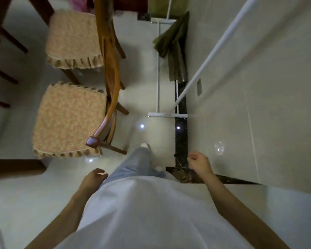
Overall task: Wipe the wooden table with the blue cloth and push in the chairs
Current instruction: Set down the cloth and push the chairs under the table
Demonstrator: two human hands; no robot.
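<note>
Two wooden chairs with frilled beige seat cushions stand at the left, the near chair (pixel 68 121) and the far chair (pixel 72 38), their curved backs toward the aisle. Dark wooden table parts (pixel 0 29) show at the far left edge. My left hand (pixel 94 179) hangs at my side below the near chair, fingers loosely curled, holding nothing. My right hand (pixel 199 162) hangs near the wall, fingers apart, empty. No blue cloth is in view.
A white metal rack (pixel 158 69) stands on the pale tiled floor, with a dark green cloth (pixel 174 49) hanging on it. A tiled wall (pixel 258 87) runs along the right with a dark marble skirting (pixel 180 141). My legs and feet are between chairs and wall.
</note>
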